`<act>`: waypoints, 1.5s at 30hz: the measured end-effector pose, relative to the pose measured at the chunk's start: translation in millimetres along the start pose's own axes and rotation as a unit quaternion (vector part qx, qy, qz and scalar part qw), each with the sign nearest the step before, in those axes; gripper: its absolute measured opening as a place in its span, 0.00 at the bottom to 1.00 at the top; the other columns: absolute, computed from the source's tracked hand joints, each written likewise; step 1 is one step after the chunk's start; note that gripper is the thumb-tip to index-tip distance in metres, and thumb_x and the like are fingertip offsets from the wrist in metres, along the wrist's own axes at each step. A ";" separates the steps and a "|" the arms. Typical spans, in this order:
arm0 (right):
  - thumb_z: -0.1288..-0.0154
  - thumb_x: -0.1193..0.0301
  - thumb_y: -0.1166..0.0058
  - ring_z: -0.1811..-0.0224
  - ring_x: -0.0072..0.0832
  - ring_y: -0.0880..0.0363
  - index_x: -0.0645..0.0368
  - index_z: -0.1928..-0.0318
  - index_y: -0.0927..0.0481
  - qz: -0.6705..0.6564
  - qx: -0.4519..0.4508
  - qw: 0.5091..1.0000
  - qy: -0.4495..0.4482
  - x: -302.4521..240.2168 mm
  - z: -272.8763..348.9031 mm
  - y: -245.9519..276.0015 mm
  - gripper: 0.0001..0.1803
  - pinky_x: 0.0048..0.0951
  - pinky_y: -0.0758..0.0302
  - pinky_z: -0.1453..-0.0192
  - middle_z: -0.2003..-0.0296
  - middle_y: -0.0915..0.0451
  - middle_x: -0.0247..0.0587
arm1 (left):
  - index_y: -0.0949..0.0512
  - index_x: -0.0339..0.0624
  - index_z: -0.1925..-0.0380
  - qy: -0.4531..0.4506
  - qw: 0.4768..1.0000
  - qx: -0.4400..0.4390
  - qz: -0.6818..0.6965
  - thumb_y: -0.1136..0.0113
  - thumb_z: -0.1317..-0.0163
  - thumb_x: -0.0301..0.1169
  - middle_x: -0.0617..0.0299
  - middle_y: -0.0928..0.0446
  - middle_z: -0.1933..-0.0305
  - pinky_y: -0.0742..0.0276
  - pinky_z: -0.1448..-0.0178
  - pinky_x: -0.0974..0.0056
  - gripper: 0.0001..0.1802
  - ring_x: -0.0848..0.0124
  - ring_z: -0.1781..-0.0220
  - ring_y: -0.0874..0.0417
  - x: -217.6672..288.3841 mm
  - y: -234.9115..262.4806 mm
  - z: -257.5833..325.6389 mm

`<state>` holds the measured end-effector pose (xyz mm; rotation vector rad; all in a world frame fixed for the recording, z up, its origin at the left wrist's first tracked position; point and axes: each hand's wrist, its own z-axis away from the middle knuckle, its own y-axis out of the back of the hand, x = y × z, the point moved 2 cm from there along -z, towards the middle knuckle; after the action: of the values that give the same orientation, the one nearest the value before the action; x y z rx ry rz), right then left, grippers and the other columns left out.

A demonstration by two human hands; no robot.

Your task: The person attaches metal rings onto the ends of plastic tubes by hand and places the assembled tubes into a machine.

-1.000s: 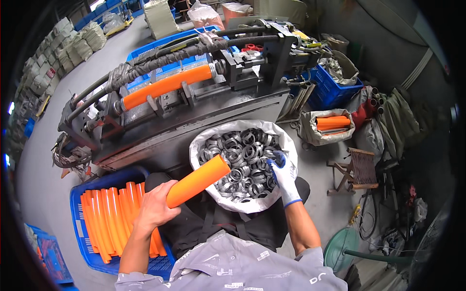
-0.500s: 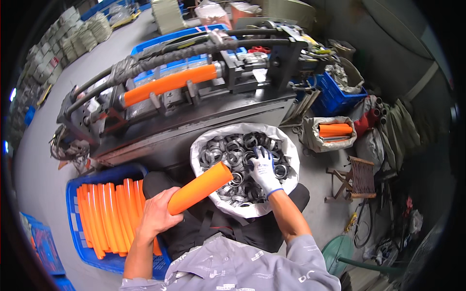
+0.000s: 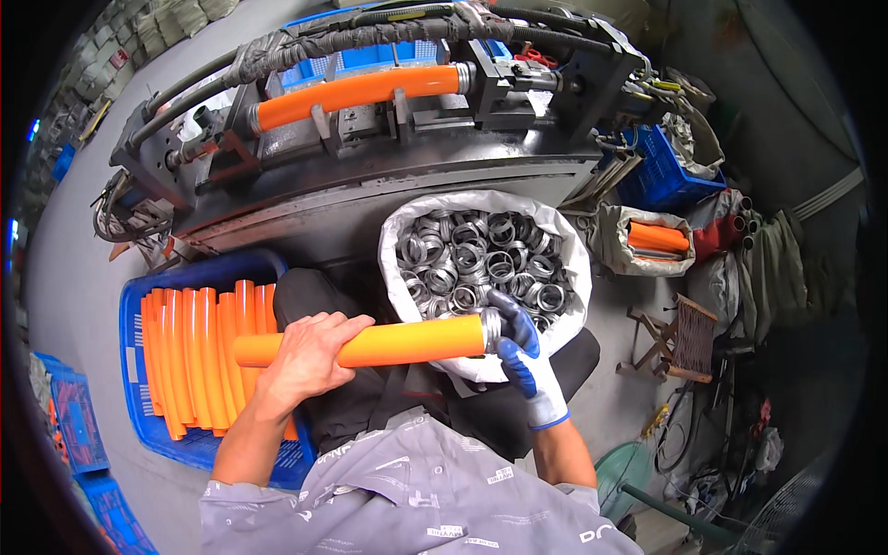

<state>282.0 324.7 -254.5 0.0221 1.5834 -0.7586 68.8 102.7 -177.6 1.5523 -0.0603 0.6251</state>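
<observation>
My bare left hand [image 3: 310, 356] grips an orange plastic tube [image 3: 407, 340] near its left end and holds it level over my lap. My right hand [image 3: 523, 356], in a white and blue glove, is at the tube's right end, where a grey metal ring [image 3: 490, 326] sits on the tube's mouth. Its fingers are closed around that ring. Just beyond the tube stands a white sack [image 3: 407, 231] full of several grey metal rings [image 3: 481, 259].
A blue crate [image 3: 139, 407] with several orange tubes lies at my left. Ahead stands a dark machine [image 3: 388, 157] with an orange tube [image 3: 356, 91] clamped in it. A blue basket [image 3: 661, 171], a bag with orange pieces [image 3: 657, 239] and a small stool [image 3: 680, 338] sit at the right.
The tube has come down from a tilt to level and nearer my body. My right hand left the sack with a ring and brought it to the tube's right end.
</observation>
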 end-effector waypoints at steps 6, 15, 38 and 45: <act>0.29 0.56 0.42 0.33 0.33 0.29 0.66 0.28 0.36 0.115 -0.005 0.993 -0.033 12.2 6.3 8.8 0.38 0.34 0.36 0.28 0.36 0.26 0.47 | 0.21 0.46 0.46 -0.006 1.000 0.006 -0.002 0.32 0.61 0.28 0.56 0.21 0.63 0.22 0.51 0.53 0.33 0.52 0.57 0.19 3.6 -4.1 4.0; 0.33 0.56 0.37 0.35 0.33 0.31 0.65 0.22 0.52 0.169 0.005 0.985 0.013 11.1 3.4 -23.4 0.50 0.33 0.34 0.30 0.35 0.33 0.49 | 0.21 0.46 0.46 0.002 0.999 0.024 0.024 0.33 0.61 0.27 0.55 0.21 0.62 0.22 0.50 0.52 0.33 0.51 0.57 0.19 5.7 -11.0 7.7; 0.49 0.52 0.29 0.39 0.53 0.26 0.59 0.38 0.24 0.863 0.070 0.496 -0.060 16.3 -41.6 145.9 0.41 0.48 0.31 0.33 0.41 0.24 0.54 | 0.26 0.36 0.44 0.073 0.790 0.192 0.578 0.26 0.50 0.33 0.55 0.18 0.53 0.23 0.45 0.61 0.32 0.67 0.53 0.19 2.6 4.0 14.6; 0.49 0.58 0.31 0.44 0.47 0.23 0.62 0.39 0.23 0.868 0.094 0.485 -0.046 18.3 -45.6 139.0 0.37 0.44 0.30 0.34 0.46 0.20 0.53 | 0.25 0.41 0.45 0.096 0.564 0.281 0.771 0.27 0.43 0.37 0.51 0.19 0.47 0.23 0.35 0.53 0.28 0.59 0.45 0.17 3.8 -28.5 17.5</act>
<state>299.3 447.1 -334.9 1.4938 0.6126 0.7509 89.6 90.5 -201.0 1.6903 -1.2901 2.3850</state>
